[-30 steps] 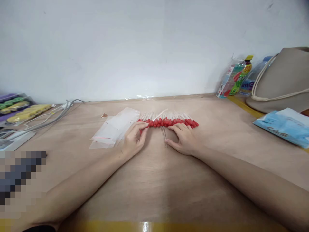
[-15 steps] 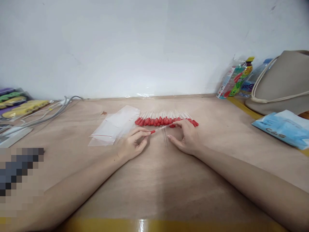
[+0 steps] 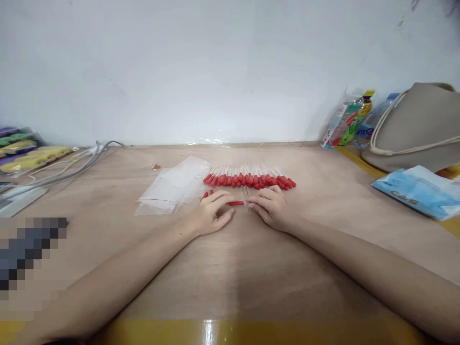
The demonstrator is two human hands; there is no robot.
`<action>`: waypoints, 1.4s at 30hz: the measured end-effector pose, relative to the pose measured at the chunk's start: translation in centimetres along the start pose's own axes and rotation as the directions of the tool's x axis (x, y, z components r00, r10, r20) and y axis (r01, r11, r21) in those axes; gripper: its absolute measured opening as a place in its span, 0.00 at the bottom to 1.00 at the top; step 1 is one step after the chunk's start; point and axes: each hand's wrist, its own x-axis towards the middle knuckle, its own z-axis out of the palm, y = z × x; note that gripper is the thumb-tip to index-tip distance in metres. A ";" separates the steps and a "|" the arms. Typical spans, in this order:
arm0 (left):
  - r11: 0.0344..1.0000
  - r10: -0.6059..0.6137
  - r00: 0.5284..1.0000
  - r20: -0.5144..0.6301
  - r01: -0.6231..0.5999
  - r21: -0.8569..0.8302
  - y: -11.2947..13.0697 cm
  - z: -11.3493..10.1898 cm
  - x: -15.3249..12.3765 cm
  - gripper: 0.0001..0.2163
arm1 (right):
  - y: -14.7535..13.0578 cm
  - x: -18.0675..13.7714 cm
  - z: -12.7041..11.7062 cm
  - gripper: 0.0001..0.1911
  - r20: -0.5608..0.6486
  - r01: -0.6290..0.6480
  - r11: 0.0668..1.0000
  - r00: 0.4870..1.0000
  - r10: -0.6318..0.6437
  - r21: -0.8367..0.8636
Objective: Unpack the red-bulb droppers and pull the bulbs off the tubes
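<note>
My right hand has its thumb and fingertips closed on the clear tube of a dropper, whose red rubber bulb points left. Beside that bulb is my left hand, thumb and index finger apart; the index fingertip is close to the bulb, and I cannot tell if it touches. Two more red bulbs show just behind my left knuckles. A few clear tubes lie upright in view between the hands. Beyond them stretches a row of red-bulbed droppers, thin tips toward the wall.
Clear zip bags lie left of the row. Cables and yellow packs are at the far left. To the right are a blue tissue pack, bottles and a grey bag with a cord.
The dropper has come down nearer to me and lies level. My left fingers have parted from the pinch on its bulb. My right fingers have closed together on the tube.
</note>
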 end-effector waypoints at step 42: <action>0.764 -0.618 0.780 -0.092 0.624 0.164 -3.2 -4.2 -0.1 0.08 | 0.3 -0.3 -0.6 0.07 -0.031 -0.250 0.963 0.967 0.254 0.101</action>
